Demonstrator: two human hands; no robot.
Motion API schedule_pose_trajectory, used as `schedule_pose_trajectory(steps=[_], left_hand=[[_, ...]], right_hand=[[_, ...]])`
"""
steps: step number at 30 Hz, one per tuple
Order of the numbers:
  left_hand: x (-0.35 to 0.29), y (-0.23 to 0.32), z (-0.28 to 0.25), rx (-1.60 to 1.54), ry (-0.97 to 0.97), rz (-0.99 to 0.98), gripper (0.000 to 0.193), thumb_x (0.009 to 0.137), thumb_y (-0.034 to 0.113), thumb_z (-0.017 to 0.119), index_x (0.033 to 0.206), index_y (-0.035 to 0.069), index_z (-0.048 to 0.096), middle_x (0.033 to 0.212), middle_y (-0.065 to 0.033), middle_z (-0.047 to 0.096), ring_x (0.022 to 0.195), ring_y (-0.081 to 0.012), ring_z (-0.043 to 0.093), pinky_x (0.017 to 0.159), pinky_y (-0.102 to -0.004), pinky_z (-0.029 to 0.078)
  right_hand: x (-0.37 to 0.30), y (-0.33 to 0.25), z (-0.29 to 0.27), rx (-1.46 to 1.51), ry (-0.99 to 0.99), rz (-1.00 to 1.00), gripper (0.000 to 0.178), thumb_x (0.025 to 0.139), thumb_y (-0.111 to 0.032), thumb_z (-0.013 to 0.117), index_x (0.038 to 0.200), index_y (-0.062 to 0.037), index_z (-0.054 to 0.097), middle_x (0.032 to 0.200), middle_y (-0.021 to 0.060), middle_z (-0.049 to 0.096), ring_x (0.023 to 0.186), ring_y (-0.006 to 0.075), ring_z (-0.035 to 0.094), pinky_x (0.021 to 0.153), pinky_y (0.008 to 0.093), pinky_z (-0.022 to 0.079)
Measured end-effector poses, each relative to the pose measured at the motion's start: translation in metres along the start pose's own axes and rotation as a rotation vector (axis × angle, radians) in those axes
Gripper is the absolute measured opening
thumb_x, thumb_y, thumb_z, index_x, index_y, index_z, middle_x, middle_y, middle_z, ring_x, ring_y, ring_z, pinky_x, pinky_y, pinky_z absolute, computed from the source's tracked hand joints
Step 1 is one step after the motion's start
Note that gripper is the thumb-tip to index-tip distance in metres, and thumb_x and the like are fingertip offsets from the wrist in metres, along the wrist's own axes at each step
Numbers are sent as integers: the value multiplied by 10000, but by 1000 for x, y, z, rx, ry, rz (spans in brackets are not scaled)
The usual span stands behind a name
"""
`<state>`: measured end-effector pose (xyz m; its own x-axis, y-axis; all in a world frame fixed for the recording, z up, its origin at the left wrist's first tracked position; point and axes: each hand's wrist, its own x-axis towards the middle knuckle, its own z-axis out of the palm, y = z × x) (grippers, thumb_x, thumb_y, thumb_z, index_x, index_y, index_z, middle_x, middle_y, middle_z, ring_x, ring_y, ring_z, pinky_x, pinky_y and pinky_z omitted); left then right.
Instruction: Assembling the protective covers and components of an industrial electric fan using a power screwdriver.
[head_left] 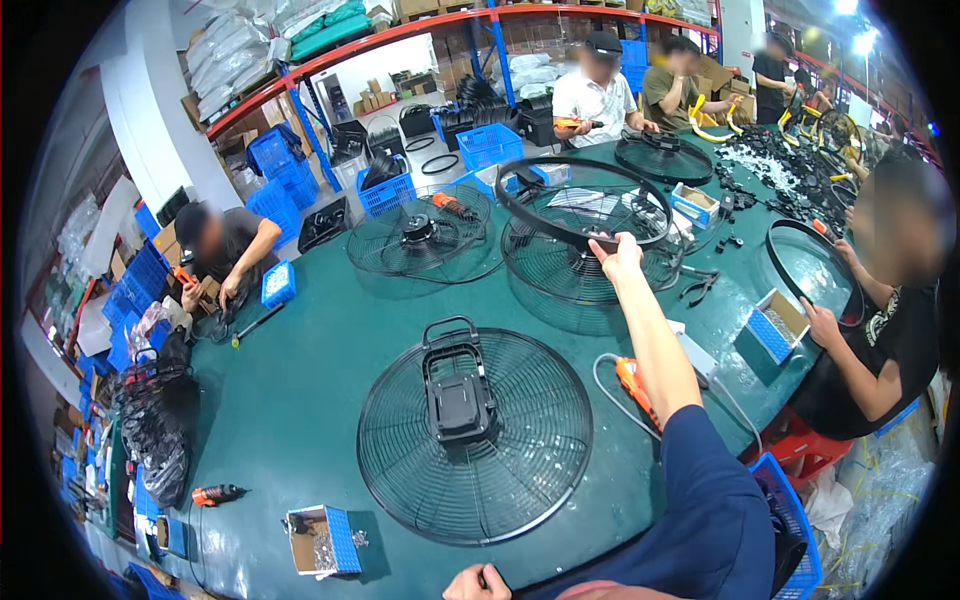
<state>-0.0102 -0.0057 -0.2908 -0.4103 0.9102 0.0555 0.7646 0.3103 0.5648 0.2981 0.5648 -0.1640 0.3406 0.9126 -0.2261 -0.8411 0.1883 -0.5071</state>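
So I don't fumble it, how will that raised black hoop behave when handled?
The black hoop is probably fairly stiff: held at its near edge by the right grip, it shows no obvious sag. It's likely light for its size, being a narrow, open ring. Stood on edge, its roundness might let it roll.

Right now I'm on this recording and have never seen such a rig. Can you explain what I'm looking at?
There is no robot: a person works bare-handed, and this one wide fisheye picture comes from a camera on their head, so straight edges bend near the rim. The right hand reaches across the green table and grips a black ring. The left hand is at the lower edge, partly cut off. On the table lie a round wire guard with a black housing, orange power tools and an open box of small metal parts. Other people work around it.
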Motion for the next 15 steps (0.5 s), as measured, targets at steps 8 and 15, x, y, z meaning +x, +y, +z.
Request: schedule_pose_trajectory(steps=[8, 15], left_hand=[[13, -15, 1, 0, -266, -25, 362, 785, 110, 633, 1125, -12, 616, 1050, -237, 620, 683, -311, 637, 539, -383, 479], [34, 15, -20, 0, -282, -69, 314, 804, 166, 614, 1074, 6, 629, 1008, -232, 628, 724, -328, 635, 591, -391, 489]], right_hand=[[82, 43, 75, 302, 8, -1, 259, 845, -22, 400, 1096, 28, 442, 1075, 227, 517, 895, 384, 571, 690, 549, 584], [100, 82, 98, 237, 72, 28, 377, 833, 16, 446, 1190, 67, 335, 1118, 278, 452, 874, 428, 583, 615, 558, 601]])
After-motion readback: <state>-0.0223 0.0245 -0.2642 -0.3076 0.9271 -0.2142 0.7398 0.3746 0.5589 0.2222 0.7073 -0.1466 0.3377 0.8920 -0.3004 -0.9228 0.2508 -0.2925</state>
